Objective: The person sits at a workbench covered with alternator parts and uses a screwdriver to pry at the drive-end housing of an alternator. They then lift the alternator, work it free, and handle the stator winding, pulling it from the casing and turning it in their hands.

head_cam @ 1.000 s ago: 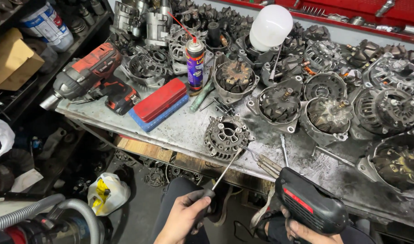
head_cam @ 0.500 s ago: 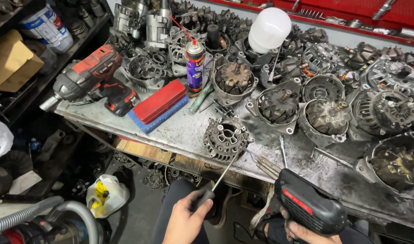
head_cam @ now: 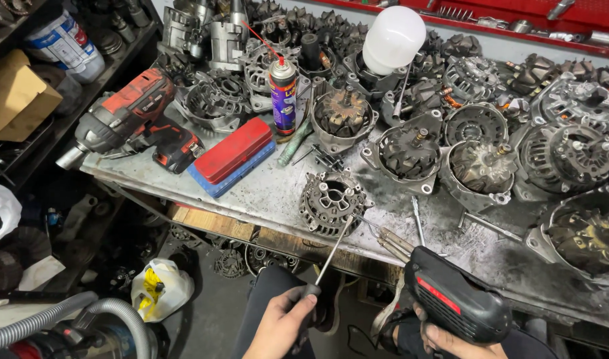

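- Head view shows the left hand (head_cam: 281, 326) closed around the dark handle of a screwdriver (head_cam: 331, 256); the thin shaft goes up and away from the hand.
- The tip of the screwdriver reaches the round alternator housing (head_cam: 332, 203), which lies on the metal surface (head_cam: 264, 193) just beyond the hand.
- The right hand (head_cam: 450, 342) is clamped on the grip of a black soldering gun (head_cam: 457, 302) with a red stripe, low at the near edge.
- Farther from the left hand, to its left, lie a red case (head_cam: 232, 154) and a red cordless drill (head_cam: 131, 126).
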